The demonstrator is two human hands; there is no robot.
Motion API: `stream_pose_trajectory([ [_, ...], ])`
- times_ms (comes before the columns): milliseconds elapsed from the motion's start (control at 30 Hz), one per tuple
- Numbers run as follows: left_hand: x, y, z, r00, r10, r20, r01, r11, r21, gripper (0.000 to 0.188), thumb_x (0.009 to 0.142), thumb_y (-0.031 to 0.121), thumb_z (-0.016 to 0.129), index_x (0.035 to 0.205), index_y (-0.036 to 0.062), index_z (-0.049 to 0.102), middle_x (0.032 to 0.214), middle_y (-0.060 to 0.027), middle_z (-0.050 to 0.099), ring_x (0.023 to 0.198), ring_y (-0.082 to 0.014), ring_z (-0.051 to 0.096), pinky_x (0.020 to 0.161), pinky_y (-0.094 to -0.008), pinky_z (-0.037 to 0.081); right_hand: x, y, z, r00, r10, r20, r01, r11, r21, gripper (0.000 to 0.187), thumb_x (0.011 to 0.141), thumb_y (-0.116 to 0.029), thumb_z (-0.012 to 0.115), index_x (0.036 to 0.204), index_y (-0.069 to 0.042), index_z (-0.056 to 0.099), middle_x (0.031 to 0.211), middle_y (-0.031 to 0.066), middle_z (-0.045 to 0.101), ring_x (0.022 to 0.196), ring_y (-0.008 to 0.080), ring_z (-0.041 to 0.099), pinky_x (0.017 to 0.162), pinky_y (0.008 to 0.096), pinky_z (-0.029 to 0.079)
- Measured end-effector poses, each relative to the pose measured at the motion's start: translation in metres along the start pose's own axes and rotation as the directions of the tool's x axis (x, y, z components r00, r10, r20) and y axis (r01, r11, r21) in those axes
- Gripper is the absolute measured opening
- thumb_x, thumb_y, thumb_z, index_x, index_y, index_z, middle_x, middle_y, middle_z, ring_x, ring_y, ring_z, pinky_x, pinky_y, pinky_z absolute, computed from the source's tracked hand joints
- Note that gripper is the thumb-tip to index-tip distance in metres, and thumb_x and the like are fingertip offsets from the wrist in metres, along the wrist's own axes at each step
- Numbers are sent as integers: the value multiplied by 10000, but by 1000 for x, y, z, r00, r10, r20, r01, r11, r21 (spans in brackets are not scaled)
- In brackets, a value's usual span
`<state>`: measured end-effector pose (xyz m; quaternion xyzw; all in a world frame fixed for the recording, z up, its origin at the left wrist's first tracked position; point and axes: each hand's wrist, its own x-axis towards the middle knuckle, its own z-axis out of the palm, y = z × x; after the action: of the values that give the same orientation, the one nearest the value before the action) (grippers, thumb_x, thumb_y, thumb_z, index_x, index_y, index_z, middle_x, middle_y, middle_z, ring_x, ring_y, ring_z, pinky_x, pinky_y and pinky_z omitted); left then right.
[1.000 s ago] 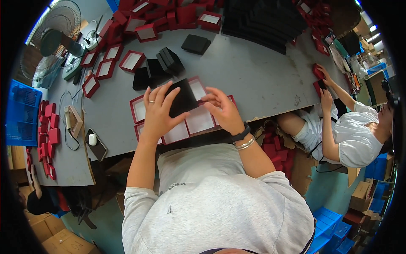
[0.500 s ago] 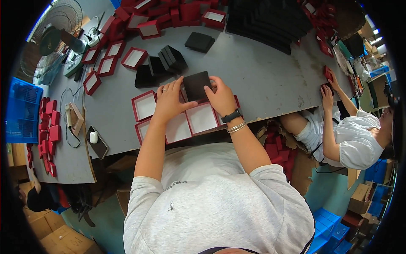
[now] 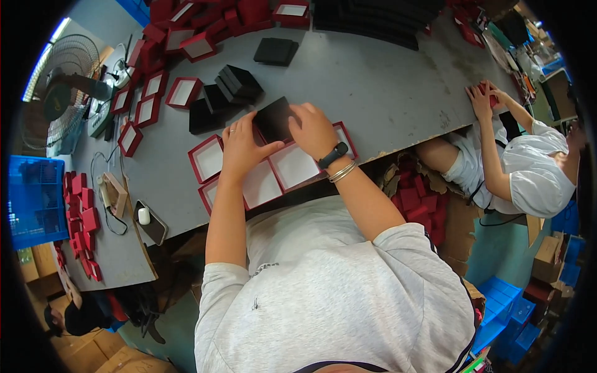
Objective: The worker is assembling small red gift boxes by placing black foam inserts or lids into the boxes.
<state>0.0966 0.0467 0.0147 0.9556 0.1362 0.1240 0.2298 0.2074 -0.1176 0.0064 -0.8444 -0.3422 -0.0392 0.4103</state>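
A flat, square black pad (image 3: 272,120) is held between my two hands over a group of red boxes without lids, white inside. My left hand (image 3: 244,149) grips its left edge, thumb stretched toward the right. The fingers of my right hand (image 3: 313,129) close on its right side. One open red box (image 3: 297,165) lies just below my right hand, and another red box (image 3: 206,158) sits left of my left hand. Part of the group is hidden behind my hands and forearms. Beyond the pad stands a leaning row of black pads (image 3: 239,84).
A pile of red boxes (image 3: 199,46) covers the far left, near a fan (image 3: 59,99). Large black stacks (image 3: 367,22) lie at the far edge. A phone (image 3: 152,227) rests near the left table edge. On the right, a co-worker (image 3: 535,168) handles a small red box.
The whole view has shifted, moving the table items up and left. The pad in my hands is now more tilted. The co-worker's hands have come together around a red box.
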Motion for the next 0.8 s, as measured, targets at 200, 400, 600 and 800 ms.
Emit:
stream_pose_trajectory([
  [200, -1, 1, -1, 1000, -14, -12, 14, 1000, -1, 953, 636, 510, 885, 1359, 12, 515, 1311, -184, 608, 1283, -333, 518, 1115, -442, 315, -7, 2, 4, 998, -70, -5, 69, 990, -121, 317, 912, -154, 624, 1207, -39, 644, 1056, 105, 623, 973, 307, 625, 816, 417, 552],
  [400, -3, 2, -4, 999, -29, -23, 28, 999, -45, 919, 624, 477, 900, 1330, 22, 527, 1294, -176, 614, 1274, -331, 524, 1114, -442, 315, -6, 1, 4, 993, -112, -31, 106, 985, -139, 343, 896, -113, 638, 1236, -75, 625, 1088, 82, 613, 962, 294, 626, 790, 407, 562],
  [600, -4, 1, 0, 996, 12, -89, -21, 995, -98, 904, 633, 447, 899, 1365, 64, 531, 1340, -118, 597, 1301, -315, 500, 1110, -454, 319, -7, 5, 6, 990, -143, -10, 141, 983, -119, 259, 889, -101, 641, 1143, -84, 688, 1098, 68, 616, 974, 285, 620, 808, 401, 558],
  [800, -4, 0, -1, 990, 119, -80, -119, 993, 4, 732, 668, 423, 873, 1288, 102, 653, 1373, -63, 592, 1308, -278, 499, 1104, -446, 339, -6, 5, 7, 992, -128, 13, 128, 982, -142, 243, 885, -86, 630, 1117, -60, 695, 1140, 69, 626, 1057, 292, 606, 860, 408, 549],
])
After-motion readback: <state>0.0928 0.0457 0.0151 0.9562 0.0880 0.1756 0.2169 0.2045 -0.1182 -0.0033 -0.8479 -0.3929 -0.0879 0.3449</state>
